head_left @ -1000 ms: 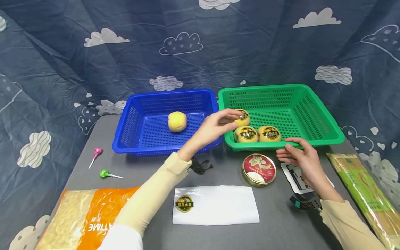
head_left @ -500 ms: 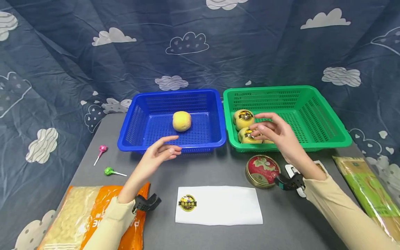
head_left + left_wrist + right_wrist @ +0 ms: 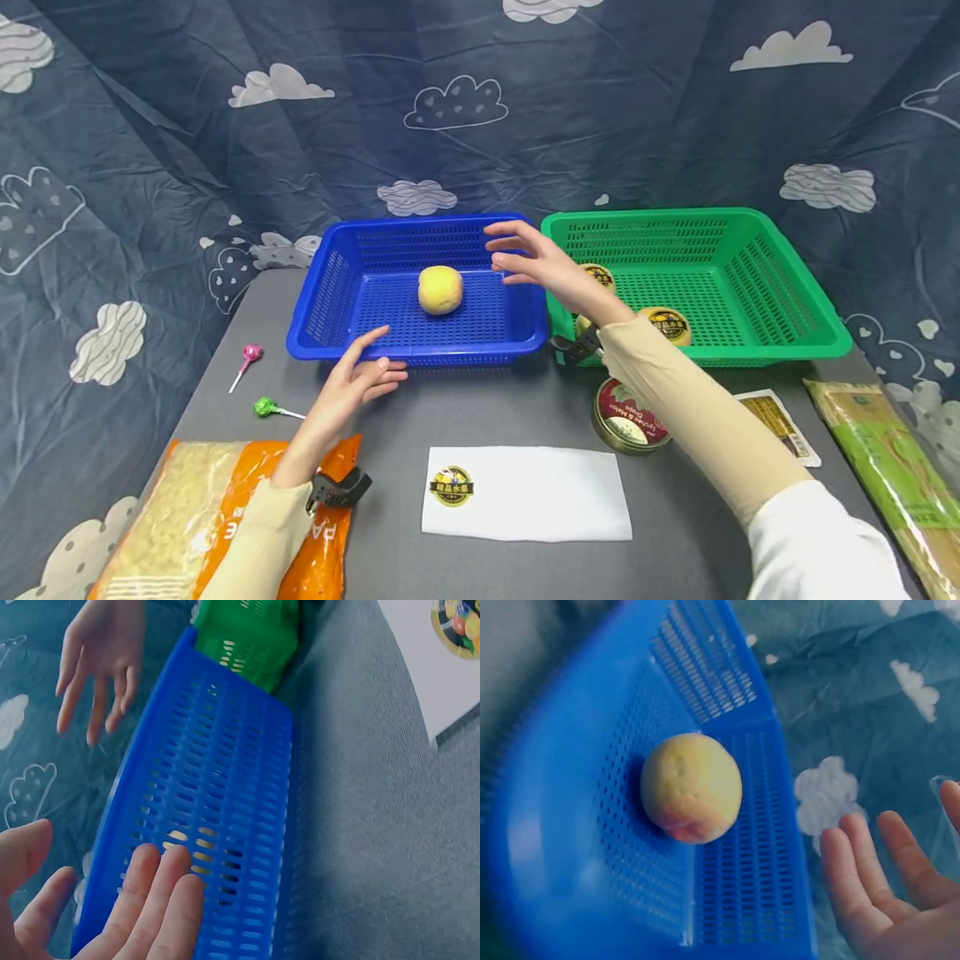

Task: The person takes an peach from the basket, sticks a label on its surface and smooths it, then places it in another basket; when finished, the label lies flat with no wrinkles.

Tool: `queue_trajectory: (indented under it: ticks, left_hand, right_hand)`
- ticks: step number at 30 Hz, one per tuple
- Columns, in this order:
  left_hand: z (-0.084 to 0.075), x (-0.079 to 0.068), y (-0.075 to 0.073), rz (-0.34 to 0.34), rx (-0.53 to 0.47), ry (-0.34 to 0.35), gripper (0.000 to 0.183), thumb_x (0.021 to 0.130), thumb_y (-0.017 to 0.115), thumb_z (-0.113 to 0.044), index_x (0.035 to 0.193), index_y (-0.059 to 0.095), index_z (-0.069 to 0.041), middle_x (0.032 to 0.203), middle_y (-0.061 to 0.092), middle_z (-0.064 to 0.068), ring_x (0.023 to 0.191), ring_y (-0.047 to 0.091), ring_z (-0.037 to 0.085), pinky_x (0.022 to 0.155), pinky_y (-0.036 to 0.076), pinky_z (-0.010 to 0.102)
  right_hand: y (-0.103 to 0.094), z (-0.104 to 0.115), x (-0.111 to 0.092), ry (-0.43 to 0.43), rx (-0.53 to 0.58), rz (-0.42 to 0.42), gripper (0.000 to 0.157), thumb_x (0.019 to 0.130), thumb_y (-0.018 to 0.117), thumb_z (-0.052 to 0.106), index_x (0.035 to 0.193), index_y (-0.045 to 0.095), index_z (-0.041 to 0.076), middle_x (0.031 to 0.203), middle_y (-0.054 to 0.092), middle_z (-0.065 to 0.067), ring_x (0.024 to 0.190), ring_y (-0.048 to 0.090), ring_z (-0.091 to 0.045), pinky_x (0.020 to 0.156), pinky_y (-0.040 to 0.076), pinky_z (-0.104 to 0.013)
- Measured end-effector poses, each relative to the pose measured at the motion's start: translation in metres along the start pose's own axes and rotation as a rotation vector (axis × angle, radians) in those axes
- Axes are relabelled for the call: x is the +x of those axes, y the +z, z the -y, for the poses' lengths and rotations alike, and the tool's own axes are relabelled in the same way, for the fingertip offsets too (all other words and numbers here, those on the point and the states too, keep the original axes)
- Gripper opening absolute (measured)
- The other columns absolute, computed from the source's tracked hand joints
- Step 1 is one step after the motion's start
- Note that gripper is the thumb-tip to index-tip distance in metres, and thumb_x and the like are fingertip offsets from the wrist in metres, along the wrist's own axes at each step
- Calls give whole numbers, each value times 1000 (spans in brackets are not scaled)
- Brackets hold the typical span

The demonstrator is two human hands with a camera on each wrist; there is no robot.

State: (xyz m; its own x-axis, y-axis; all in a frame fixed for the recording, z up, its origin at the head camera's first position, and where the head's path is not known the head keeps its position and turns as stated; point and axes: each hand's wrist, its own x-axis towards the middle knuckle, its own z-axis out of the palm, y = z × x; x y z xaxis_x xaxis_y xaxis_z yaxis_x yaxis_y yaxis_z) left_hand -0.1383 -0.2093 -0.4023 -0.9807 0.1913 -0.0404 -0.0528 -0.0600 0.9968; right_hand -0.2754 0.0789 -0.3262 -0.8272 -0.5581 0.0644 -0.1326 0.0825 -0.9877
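Lone peach hanging out in the blue basket

So the peach is sitting around the middle of the blue basket, left of centre in the head view; the right hand hovers over that basket's right end, fingers loosely bent and spread; the left hand is near the front rim, lower left of the frame, index sticking out and the other fingers bunched closer; can't tell if it's touching the plastic. Over at right, the green basket has labelled peaches at its left end, partly blocked by the right arm; a round tin sits below that, and a white sheet with a fruit badge lies bottom centre.
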Motion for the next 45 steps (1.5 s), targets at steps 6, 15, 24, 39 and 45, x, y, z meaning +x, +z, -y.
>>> queue_trajectory:
  ticks: [6,15,24,39,45]
  left_hand:
    - [9,7,-2,-74,-17,-10,52,94,47,-24,140,25,-19,114,48,35,105,50,43,89,41,44]
    - [5,10,5,-156,28,-4,48,95,46,-18,138,28,-10,109,49,36,104,49,47,91,38,47]
    - [6,11,6,-154,29,20,45,95,46,-17,136,31,-9,107,51,36,103,50,45,91,38,47]
    - [13,12,3,-156,19,57,44,95,47,-18,135,32,-10,105,52,36,102,53,41,90,40,45]
    - [-1,7,10,-163,2,54,43,95,45,-11,135,31,-4,106,48,41,104,49,48,93,35,49]
  right_hand:
    - [15,-19,44,138,-11,16,50,89,56,23,135,35,18,137,33,-11,121,38,-25,96,34,-46]
    - [44,-36,77,383,-21,50,58,89,56,24,140,27,25,148,7,-12,123,27,-44,97,29,-51]
    - [68,-45,91,513,-17,105,66,88,56,16,143,21,27,145,17,-9,124,25,-44,88,33,-62]
    - [66,-43,88,450,-162,-13,63,80,66,10,134,35,22,131,35,-10,101,48,-30,83,45,-47]
    - [50,-22,79,218,-200,-8,61,79,69,20,131,38,21,121,42,-12,87,56,-30,67,52,-40]
